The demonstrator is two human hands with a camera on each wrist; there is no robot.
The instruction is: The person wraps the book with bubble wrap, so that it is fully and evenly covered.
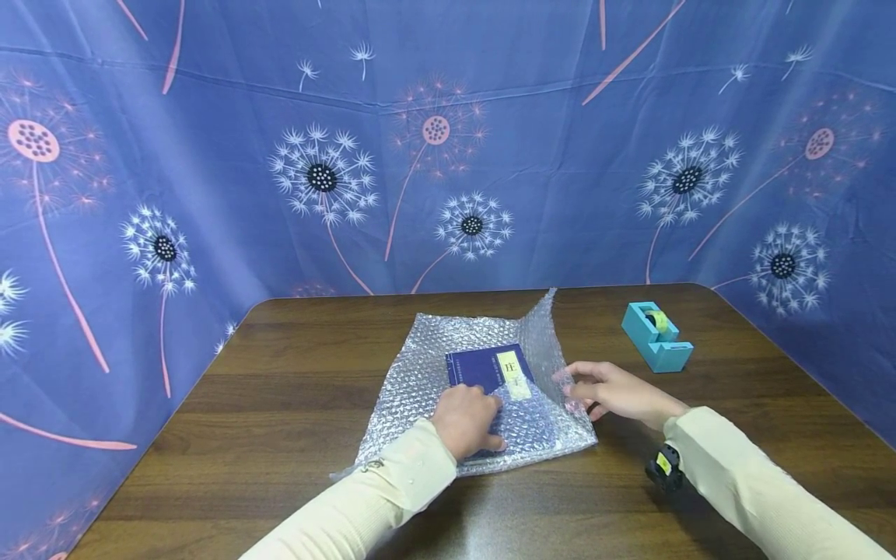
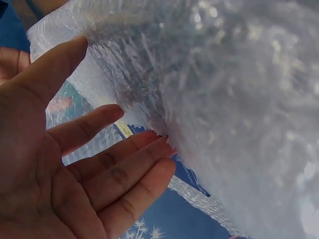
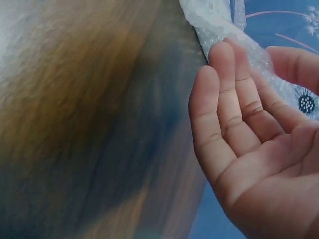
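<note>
Wrapping looks underway: the book (image 1: 483, 365) lies centre-frame, partly under bubble wrap (image 1: 400, 404); left hand (image 1: 467, 421) spread on top, right hand (image 1: 623, 393) loosely extended at the raised right flap (image 1: 543, 333), which likely needs folding inward next.

- We see a tabletop workspace; which kind of room, we cannot tell.
- We see a wood-grain table (image 1: 280, 404).
- We find blue dandelion-print cloth (image 1: 560, 179) hung behind and beside it.

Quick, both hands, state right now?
Left hand: open, touching the clear plastic bubble-wrap sheet.
Right hand: open at the sheet's right edge, no grip visible.
</note>
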